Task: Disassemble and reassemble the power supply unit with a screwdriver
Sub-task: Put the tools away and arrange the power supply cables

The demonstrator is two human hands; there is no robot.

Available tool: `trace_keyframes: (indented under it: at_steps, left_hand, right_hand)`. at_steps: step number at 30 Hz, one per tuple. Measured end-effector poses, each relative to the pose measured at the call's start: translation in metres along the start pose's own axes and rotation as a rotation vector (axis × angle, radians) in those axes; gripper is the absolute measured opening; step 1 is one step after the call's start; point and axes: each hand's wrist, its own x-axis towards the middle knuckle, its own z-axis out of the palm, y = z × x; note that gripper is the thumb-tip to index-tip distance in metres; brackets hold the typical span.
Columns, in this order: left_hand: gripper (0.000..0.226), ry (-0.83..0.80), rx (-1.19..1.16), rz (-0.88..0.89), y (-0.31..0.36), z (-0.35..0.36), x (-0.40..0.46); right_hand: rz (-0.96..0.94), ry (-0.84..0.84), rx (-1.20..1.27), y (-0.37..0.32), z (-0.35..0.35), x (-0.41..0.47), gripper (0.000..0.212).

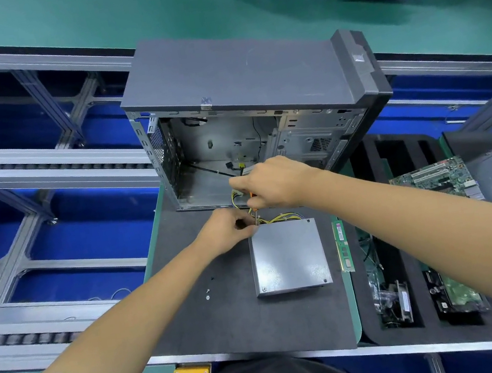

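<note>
Power supply unit [288,257] lying flat on the dark work mat [245,331], just near of the open computer case [246,115]; its yellow-and-black cable bundle [278,218] leaves the far edge toward the case. The right hand [273,182] grips the orange-handled screwdriver [254,207] in curled fingers, shaft pointing down at the far-left corner of the unit. The left hand [229,231] is curled at that same corner, its fingertips by the screwdriver tip; whether it pinches a screw or only steadies the housing cannot be told.

Step in hand, as judged: working the far-left cover screw. Whether it is going out or in is not clear from this view. The next move calls for keeping the tip seated and upright in the screw head while turning, with the left hand bracing the housing.

Count: one power supply unit; one screwdriver; one case; two or three loose screws [207,294] on the mat left of the unit; one memory module [343,246] just right of it; two circuit boards, one on the far right [437,180] and one in the foam tray [396,307].
</note>
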Motion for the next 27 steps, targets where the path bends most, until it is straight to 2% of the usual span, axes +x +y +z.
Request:
trace_keyframes:
  at_steps: [4,7,10,13,16,18,20,23,25,27]
  left_hand:
    - [0.014,0.047,-0.032,-0.065,0.004,0.005,0.000]
    - [0.014,0.078,0.013,-0.090,0.006,0.007,0.001]
    - [0.011,0.033,0.011,-0.081,0.009,0.005,0.001]
    - [0.009,0.023,-0.014,-0.039,0.015,0.006,-0.002]
    - [0.015,0.200,-0.197,-0.040,0.026,0.010,-0.004]
    - [0.013,0.244,-0.219,-0.022,0.031,0.009,-0.004]
    - [0.013,0.198,-0.247,-0.013,0.032,0.005,-0.006]
    - [0.025,0.104,-0.244,-0.016,0.031,-0.004,-0.006]
    - [0.032,0.067,-0.285,0.005,0.037,-0.011,-0.007]
    - [0.040,0.130,-0.336,0.036,0.046,-0.016,-0.006]
  right_hand:
    - [0.028,-0.025,0.031,-0.003,-0.002,-0.003,0.021]
    - [-0.080,-0.033,0.065,0.000,-0.011,-0.007,0.027]
    - [-0.193,-0.129,-0.052,0.002,-0.020,-0.007,0.027]
    - [-0.073,-0.123,-0.131,0.002,-0.020,-0.005,0.030]
    - [0.018,-0.127,-0.092,0.005,-0.015,-0.005,0.029]
    - [0.005,-0.139,0.003,0.007,-0.014,-0.008,0.029]
    - [-0.084,-0.132,0.042,0.010,-0.016,-0.011,0.031]
    - [-0.225,-0.084,-0.118,0.014,-0.018,-0.014,0.022]
    - [-0.172,-0.034,-0.205,0.011,-0.017,-0.013,0.020]
    - [-0.096,-0.018,-0.261,0.005,-0.016,-0.011,0.023]
